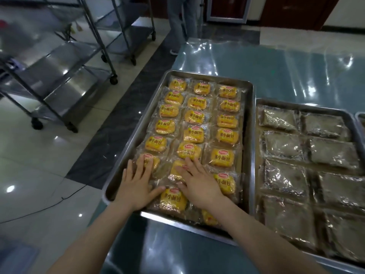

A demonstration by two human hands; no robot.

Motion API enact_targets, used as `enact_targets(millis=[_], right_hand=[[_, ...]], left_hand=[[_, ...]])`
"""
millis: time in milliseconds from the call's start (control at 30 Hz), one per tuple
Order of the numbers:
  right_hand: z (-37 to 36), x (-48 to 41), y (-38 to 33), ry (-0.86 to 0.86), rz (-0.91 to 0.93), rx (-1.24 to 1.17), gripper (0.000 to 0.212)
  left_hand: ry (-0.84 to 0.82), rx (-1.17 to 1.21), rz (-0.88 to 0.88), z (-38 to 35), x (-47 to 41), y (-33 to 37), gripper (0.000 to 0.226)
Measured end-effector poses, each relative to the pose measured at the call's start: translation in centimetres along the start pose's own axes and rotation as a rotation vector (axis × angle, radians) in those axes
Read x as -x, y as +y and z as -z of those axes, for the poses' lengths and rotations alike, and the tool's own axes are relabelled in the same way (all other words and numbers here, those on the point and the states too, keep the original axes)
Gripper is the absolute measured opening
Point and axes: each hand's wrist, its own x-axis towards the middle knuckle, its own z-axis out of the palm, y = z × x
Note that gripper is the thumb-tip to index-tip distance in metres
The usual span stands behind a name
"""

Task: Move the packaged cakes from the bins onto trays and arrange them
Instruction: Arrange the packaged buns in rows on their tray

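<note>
A steel tray on the table holds several yellow packaged cakes laid in three columns. My left hand lies flat, fingers spread, on the cakes at the near left of the tray, over one cake. Flat as well, my right hand presses on a cake in the middle column. Between the two hands lies another cake at the near edge. Neither hand grips anything.
A second tray of brown packaged cakes sits to the right, with a third tray's corner beyond. Steel wheeled racks stand on the floor at left. A person's legs are at the far table end.
</note>
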Motion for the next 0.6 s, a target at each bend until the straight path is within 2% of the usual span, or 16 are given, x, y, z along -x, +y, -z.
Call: enact_targets(millis=[133,267,400,533,600], right_hand=[[-0.5,0.8,-1.8,0.02,0.07,0.002,0.067],[-1.1,1.3,-2.7,-0.058,0.015,0.04,0.07],[-0.7,1.8,-2.9,-0.052,-0.047,0.06,0.072],[-0.4,2.4,-4.5,-0.015,-0.055,0.038,0.072],[-0.3,2.8,-5.1,0.05,-0.071,0.008,0.07]], left_hand=[[-0.033,0.077,0.002,-0.6,-0.4,-0.4,0.099],[-0.056,0.18,-0.001,-0.9,-0.3,-0.9,0.086],[0.081,0.082,-0.038,-0.3,-0.1,-1.9,0.071],[0.117,0.069,-0.087,0.6,-0.3,-2.3,0.071],[0.179,0.059,-0.169,0.9,0.1,-1.9,0.073]])
